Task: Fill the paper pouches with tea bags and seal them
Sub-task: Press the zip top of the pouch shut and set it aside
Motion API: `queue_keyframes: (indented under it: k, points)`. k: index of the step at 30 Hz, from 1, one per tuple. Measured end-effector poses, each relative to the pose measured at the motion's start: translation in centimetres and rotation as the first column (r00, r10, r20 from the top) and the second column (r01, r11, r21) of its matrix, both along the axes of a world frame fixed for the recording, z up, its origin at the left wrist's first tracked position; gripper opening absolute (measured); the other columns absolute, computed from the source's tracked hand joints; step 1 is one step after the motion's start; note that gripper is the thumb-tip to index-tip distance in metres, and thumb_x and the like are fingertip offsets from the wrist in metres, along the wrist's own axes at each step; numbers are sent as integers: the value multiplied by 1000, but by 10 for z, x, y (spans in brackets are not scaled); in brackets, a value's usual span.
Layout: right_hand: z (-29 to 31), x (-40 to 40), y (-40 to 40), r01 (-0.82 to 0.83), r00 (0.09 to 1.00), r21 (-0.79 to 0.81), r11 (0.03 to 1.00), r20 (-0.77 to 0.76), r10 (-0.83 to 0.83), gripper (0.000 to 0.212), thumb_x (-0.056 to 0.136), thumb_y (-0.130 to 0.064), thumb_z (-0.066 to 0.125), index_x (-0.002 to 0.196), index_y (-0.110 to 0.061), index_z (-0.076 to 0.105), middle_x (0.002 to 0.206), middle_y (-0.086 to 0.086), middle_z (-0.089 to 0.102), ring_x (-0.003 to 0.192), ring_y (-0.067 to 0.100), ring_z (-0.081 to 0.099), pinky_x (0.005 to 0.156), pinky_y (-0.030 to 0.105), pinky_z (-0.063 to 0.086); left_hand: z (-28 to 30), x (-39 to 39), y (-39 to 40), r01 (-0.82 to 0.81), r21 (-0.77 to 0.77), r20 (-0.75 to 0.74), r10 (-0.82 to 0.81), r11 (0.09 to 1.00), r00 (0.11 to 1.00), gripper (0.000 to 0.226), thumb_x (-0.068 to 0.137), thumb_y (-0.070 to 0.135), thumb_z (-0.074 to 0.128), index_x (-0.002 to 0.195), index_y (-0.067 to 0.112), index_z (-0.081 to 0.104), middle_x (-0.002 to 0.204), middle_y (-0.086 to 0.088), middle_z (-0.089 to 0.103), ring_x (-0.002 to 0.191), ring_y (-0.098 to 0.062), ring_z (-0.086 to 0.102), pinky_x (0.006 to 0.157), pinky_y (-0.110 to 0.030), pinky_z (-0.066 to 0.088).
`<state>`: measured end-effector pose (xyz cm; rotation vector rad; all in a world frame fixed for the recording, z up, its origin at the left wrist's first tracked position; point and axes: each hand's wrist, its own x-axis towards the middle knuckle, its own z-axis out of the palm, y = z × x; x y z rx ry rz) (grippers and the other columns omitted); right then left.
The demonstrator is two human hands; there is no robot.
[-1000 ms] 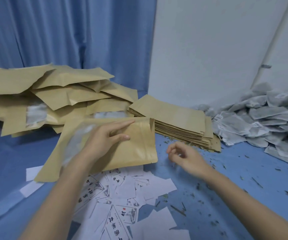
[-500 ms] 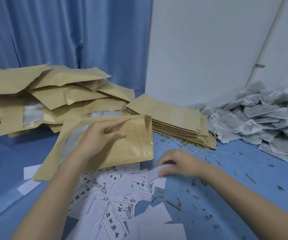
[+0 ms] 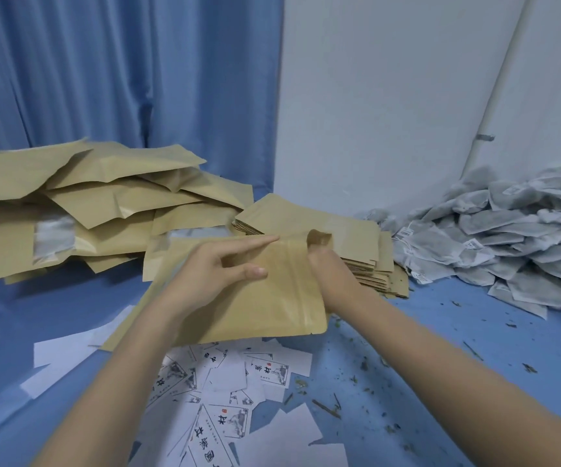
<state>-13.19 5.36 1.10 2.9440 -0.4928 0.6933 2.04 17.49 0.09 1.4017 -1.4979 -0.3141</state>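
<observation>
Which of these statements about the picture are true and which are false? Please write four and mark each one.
1. The left hand lies on a brown pouch. True.
2. The right hand is picking a tea bag from the grey pile. False: it is at the pouch's open mouth, with its fingers hidden inside.
3. Printed cards lie on the blue surface below the pouch. True.
4. The flat pouch stack stands left of the loose pouch heap. False: it stands right of it.
</observation>
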Motion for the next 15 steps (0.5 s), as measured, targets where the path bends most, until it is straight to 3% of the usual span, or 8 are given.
queue_keyframes:
  k: [2,4,6,8,11,13,15]
  points:
    - [11,0,-1,23,995,93,995,-101,-13,16,91,1,44,87,-7,58,79,4,57,82,20,49,70,29,43,7,-9,-4,13,26,-1,-13,1000,1000,45,71,39,70,114,52,62,117,31,60,115,15,47,89,-1,33]
    - [25,-6,-4,58,987,180,982,-158,-29,22,97,-7,37,79,-15,47,72,-7,41,81,17,44,62,18,37,15,-17,-7,29,18,-11,-28,999,1000,44,75,42,66,117,51,60,120,32,58,118,15,46,96,-4,33]
    - [35,-15,-5,107,984,334,937,-172,-52,26,99,-7,34,80,-13,51,80,2,49,79,20,46,64,14,39,23,-25,-9,9,-29,9,-9,1000,1000,45,80,44,61,124,48,54,129,32,52,124,14,40,106,-12,30]
    - [47,-24,-3,150,982,482,863,-171,-75,20,96,-2,38,87,0,56,89,16,55,84,24,44,76,25,41,30,-35,-7,-55,-77,73,61,995,995,55,81,54,63,132,51,42,144,28,38,133,14,26,113,-20,23]
    - [69,-35,-4,160,981,539,827,-178,-74,33,95,3,39,70,-19,39,73,-8,34,91,13,33,63,-1,29,38,-56,0,-60,-111,177,79,992,981,88,64,72,62,140,55,21,154,26,13,139,12,9,112,-24,16]
    - [85,-39,-1,87,996,562,823,-70,-57,22,95,5,39,92,-14,50,79,-11,36,89,8,36,62,-6,30,41,-73,2,-77,-87,349,103,993,931,108,56,76,66,144,54,7,155,27,-2,141,7,2,112,-27,14]
    - [100,-44,7,49,999,519,853,-17,-47,19,94,2,44,110,1,55,89,0,48,88,11,43,64,7,36,44,-87,-3,-114,-143,453,167,983,876,106,66,65,70,147,46,5,156,24,-3,140,6,6,112,-21,15]
